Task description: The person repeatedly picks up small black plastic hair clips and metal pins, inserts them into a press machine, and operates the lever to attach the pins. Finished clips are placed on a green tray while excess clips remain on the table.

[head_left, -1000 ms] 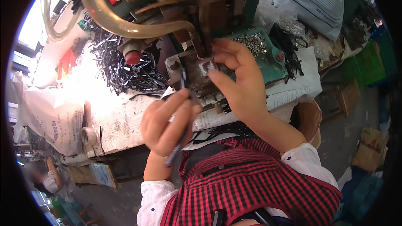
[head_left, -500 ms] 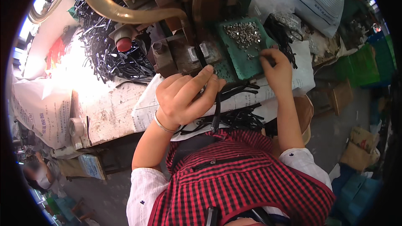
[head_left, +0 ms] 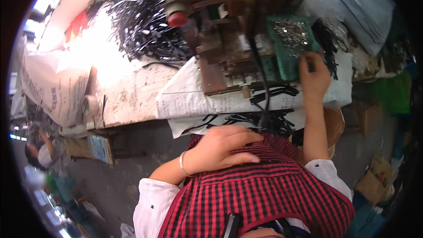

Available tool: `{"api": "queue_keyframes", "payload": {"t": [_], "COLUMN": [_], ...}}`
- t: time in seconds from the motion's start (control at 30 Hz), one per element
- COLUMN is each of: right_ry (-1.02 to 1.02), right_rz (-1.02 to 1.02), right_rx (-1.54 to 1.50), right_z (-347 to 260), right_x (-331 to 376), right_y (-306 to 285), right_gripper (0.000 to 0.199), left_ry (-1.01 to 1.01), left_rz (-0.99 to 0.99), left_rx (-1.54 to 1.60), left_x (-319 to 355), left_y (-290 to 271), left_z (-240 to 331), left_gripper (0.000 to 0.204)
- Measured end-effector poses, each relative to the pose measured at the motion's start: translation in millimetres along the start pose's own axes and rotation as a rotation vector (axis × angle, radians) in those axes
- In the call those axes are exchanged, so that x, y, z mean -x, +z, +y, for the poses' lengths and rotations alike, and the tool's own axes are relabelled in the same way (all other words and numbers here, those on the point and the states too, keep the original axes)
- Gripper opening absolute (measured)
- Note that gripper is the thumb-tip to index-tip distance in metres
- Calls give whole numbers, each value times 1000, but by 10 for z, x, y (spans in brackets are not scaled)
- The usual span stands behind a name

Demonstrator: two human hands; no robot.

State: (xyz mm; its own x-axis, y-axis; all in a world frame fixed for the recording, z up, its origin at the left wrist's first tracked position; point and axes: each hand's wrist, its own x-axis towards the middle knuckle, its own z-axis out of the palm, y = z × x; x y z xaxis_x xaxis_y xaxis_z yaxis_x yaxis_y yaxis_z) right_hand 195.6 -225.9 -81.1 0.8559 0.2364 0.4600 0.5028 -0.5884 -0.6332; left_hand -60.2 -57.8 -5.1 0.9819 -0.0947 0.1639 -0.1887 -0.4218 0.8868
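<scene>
Two hands apart, right hand (head_left: 313, 76) at green tray (head_left: 282, 57) edge, left hand (head_left: 224, 147) on lap.

Apron (head_left: 264, 189): red w/ black check. Sleeve (head_left: 152, 202) white. Tray (head_left: 288, 46) green, w/ silvery bits (head_left: 291, 33). Strip pile (head_left: 141, 17) black. Machine button (head_left: 177, 17) red. Sheet on bench (head_left: 194, 99) white w/ grey print, prob. newspaper. Wrist bangle (head_left: 181, 164) silver.

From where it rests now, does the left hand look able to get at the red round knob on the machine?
Probably yes: the left hand lies against the red checked apron, holding nothing visible, and open bench lies between it and the red round knob.
</scene>
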Motion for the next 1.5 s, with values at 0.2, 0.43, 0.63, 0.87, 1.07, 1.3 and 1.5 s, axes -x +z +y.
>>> {"api": "queue_keyframes", "payload": {"t": [0.2,0.43,0.63,0.87,1.07,1.3,1.5], "right_ry": [105,-87,-100,-163,-433,-144,14], "right_rz": [-3,20,175,106,22,-33,-203], "right_rx": [-256,-142,39,-233,-534,-877,-1083], "right_z": [-15,47,358,-317,-1140,-1234,-1483], "right_x": [-88,-226,156,10,-422,-165,-141], "right_y": [-113,128,-272,-293,146,351,143], "right_gripper": [13,16,14,13,12,26,40], "left_ry": [-46,-188,-191,-169,-300,-58,579], "left_rz": [749,209,1174,1027,1173,1216,1063], "left_rx": [-955,-1315,-288,111,27,122,-390], "left_x": [75,300,452,125,-214,-220,-502], "left_y": [-1262,-1605,-1351,-1199,-1139,-889,-758], "left_z": [-407,-1813,-1646,-1226,-1234,-988,-160], "left_gripper": [11,5,27,24,26,10,20]}}
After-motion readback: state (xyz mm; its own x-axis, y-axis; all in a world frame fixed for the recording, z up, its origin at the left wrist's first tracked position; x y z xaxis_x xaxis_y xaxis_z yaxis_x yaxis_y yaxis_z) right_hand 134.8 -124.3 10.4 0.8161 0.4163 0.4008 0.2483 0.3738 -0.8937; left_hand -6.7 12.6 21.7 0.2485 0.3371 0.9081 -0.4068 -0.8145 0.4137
